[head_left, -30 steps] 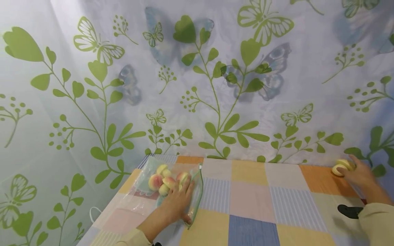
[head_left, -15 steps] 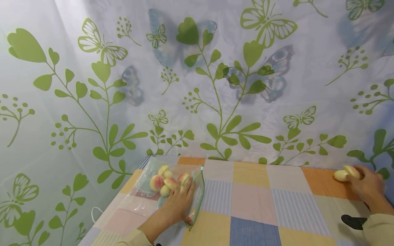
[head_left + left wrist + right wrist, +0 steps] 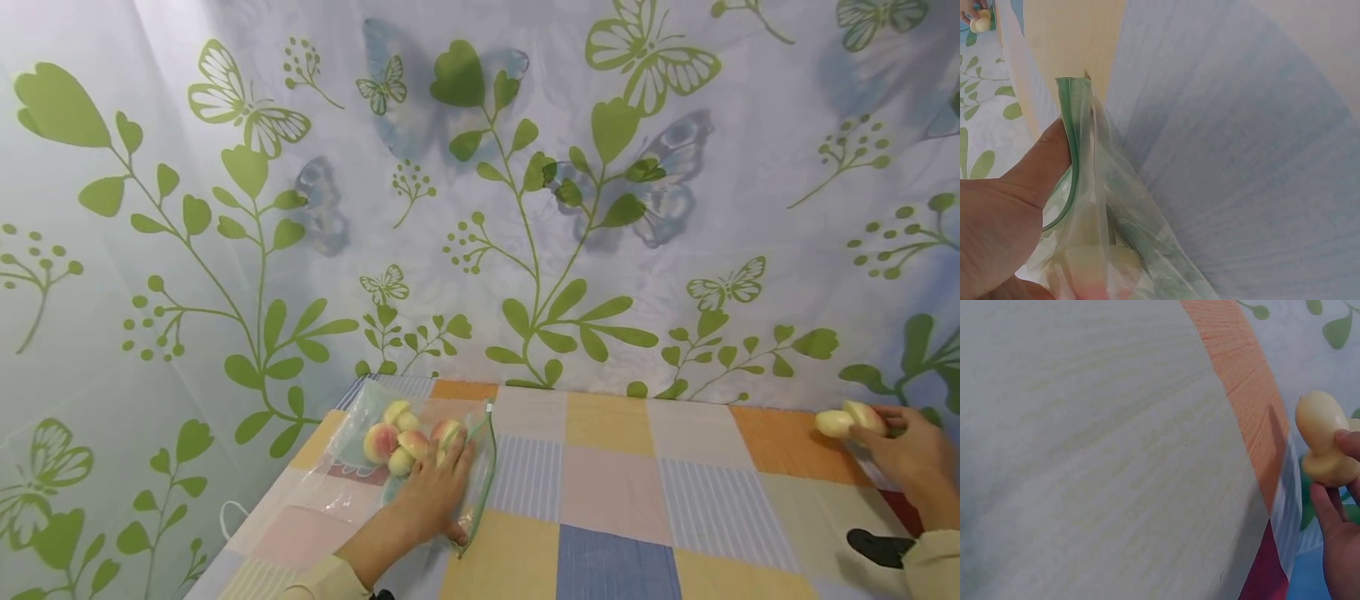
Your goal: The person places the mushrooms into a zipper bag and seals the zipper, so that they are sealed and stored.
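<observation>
In the head view my left hand (image 3: 438, 492) rests with straight, spread fingers on a clear zip bag (image 3: 352, 429), close to its green-edged mouth. The left wrist view has my thumb (image 3: 1047, 156) against the green zip strip (image 3: 1072, 137). Several yellow and peach-red rounded pieces (image 3: 381, 443) lie inside the bag, some shaped like mushrooms. At the far right my right hand (image 3: 911, 454) pinches a pale yellow toy mushroom (image 3: 832, 423) between thumb and fingers. In the right wrist view the mushroom (image 3: 1319, 422) points its stem up, with fingers around the cap.
A patchwork cloth (image 3: 615, 492) covers the table, and a leaf-and-butterfly curtain (image 3: 525, 208) hangs along its back edge. A black strap end (image 3: 877, 550) shows by the right sleeve. A white cord loop (image 3: 228, 517) is at the left table edge.
My right hand has turned the mushroom, so its stem points left, and drawn slightly right and nearer. The left hand and the bag stay in place.
</observation>
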{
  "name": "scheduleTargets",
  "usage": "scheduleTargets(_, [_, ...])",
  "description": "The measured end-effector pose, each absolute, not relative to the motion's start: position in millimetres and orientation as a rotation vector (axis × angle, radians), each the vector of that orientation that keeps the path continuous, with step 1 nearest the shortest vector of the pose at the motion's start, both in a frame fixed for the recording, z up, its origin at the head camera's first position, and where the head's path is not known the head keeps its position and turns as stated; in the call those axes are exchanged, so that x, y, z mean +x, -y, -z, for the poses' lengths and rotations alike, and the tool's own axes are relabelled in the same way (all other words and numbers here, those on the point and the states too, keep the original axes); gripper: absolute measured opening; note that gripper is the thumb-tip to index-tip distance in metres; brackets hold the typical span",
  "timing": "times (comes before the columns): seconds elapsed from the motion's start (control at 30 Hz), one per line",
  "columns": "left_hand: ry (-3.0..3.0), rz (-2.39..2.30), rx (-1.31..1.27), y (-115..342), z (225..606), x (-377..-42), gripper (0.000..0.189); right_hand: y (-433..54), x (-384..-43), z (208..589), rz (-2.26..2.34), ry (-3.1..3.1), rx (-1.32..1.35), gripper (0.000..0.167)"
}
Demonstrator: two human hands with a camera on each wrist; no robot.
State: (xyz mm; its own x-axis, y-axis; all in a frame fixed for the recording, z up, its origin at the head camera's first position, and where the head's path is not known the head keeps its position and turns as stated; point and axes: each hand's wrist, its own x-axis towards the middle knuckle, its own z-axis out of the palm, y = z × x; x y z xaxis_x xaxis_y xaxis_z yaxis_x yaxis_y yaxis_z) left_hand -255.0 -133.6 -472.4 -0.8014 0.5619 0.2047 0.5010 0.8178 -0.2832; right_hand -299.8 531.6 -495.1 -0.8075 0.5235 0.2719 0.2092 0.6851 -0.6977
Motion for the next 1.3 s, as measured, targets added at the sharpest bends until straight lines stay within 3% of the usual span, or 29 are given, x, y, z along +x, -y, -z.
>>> scheduleTargets(0.4, [2.74, -0.284, -0.85, 129.3, 468.6, -256.5, 0.138, -528.8, -286.2, 495.3, -1.083, 2.393, -0.593, 0.065])
scheduleTargets(1.0, [2.741, -0.263, -0.849, 133.6, 468.7, -252.1, 0.137, -506.6, -280.3, 488.9, -1.192, 2.431, -0.265, 0.075])
scheduleTargets(1.3, [2.744, -0.293, -0.848, 133.1, 468.9, -252.7, 0.139, -490.5, -277.5, 483.3, -1.216, 2.459, -0.085, 0.061])
